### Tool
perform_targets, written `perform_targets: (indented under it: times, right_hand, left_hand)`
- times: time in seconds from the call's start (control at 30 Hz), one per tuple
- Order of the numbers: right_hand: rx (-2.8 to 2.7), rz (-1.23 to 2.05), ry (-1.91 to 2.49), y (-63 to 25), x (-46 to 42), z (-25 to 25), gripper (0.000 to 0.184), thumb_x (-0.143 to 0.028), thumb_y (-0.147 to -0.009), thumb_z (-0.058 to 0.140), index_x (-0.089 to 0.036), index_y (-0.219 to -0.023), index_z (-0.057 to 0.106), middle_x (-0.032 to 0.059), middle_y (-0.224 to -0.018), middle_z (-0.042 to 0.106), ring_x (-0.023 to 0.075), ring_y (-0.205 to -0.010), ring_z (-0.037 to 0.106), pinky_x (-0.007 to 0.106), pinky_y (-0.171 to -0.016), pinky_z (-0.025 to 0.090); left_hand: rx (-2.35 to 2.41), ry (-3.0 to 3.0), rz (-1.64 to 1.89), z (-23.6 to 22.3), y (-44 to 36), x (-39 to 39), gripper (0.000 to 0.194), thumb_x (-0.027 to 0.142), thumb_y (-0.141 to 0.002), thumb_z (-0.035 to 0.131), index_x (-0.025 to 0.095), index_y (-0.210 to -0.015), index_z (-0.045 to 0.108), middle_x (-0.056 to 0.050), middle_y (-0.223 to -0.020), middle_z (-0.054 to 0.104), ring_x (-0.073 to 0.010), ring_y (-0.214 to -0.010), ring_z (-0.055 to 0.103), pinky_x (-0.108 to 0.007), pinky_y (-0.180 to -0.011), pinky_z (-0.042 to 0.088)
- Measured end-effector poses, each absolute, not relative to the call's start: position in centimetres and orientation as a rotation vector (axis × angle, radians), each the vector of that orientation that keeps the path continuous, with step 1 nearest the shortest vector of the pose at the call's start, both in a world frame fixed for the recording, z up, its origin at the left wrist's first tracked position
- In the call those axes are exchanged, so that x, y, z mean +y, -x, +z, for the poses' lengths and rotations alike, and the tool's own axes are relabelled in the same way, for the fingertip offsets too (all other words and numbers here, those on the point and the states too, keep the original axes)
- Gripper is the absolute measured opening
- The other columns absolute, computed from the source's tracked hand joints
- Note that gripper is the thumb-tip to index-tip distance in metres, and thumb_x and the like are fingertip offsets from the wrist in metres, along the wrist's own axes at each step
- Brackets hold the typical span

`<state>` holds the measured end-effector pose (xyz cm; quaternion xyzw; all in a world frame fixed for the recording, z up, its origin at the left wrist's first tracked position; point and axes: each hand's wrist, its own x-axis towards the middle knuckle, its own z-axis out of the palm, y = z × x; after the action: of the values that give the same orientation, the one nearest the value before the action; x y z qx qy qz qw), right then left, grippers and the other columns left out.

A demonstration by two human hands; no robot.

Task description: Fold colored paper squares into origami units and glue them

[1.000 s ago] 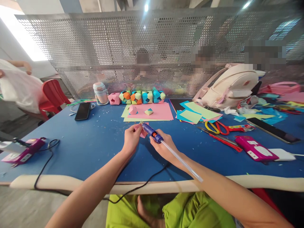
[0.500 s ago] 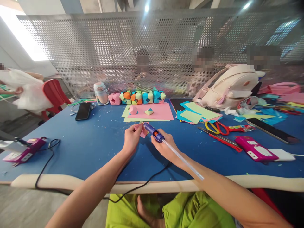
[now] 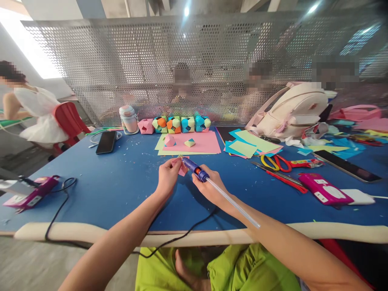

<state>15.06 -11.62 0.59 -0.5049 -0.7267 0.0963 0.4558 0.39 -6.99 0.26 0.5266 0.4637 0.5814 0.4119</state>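
Observation:
Over the middle of the blue table, my left hand (image 3: 167, 176) pinches a folded pink paper piece (image 3: 183, 171). My right hand (image 3: 209, 184) is wrapped round a purple hot glue gun (image 3: 195, 169), its nozzle at the upper edge of the pink piece. A long clear glue stick (image 3: 233, 203) sticks out of the gun's back over my right forearm. Just beyond my hands, a pink folded paper shape (image 3: 170, 140) and a small light green one (image 3: 190, 142) rest on pink and green paper sheets (image 3: 209, 141).
Several coloured paper balls (image 3: 174, 125) stand in a row by the perforated metal screen (image 3: 145, 60), beside a bottle (image 3: 129, 119). Scissors (image 3: 277, 163), paper sheets (image 3: 245, 148) and a power strip (image 3: 325, 189) lie right. A black cable (image 3: 182, 241) crosses the table's front edge.
My hands, the pink paper piece and the glue gun are almost unmoved. At the far left, the seated person has shifted and now shows more upright.

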Motion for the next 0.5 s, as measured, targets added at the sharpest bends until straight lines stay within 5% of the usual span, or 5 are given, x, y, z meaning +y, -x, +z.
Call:
perform_targets:
  times: [0.3, 0.5]
  right_hand:
    - [-1.752, 0.284, 1.26, -15.1, -11.8, 0.8, 0.013, -0.032, -0.08, 0.049, -0.022, -0.072, 0.045, -0.0026, -0.055, 0.053, 0.0132, -0.048, 0.049, 0.024, -0.053, 0.037]
    - [-1.59, 0.466, 1.467, -15.9, -11.6, 1.7, 0.033, -0.049, -0.085, 0.045, -0.019, -0.079, 0.058, 0.0029, -0.066, 0.063, 0.0164, -0.057, 0.059, 0.026, -0.057, 0.045]
  left_hand:
    - [1.157, -1.283, 1.476, 0.5, -0.4, -7.2, 0.027, 0.032, -0.071, 0.064, 0.011, -0.085, 0.074, -0.003, -0.07, 0.068, -0.0135, -0.063, 0.055, -0.023, -0.061, 0.041]
    - [1.146, -1.185, 1.513, 0.8, -0.1, -7.3, 0.031, 0.035, -0.068, 0.069, 0.01, -0.085, 0.074, -0.002, -0.067, 0.067, -0.0125, -0.06, 0.053, -0.023, -0.057, 0.039]
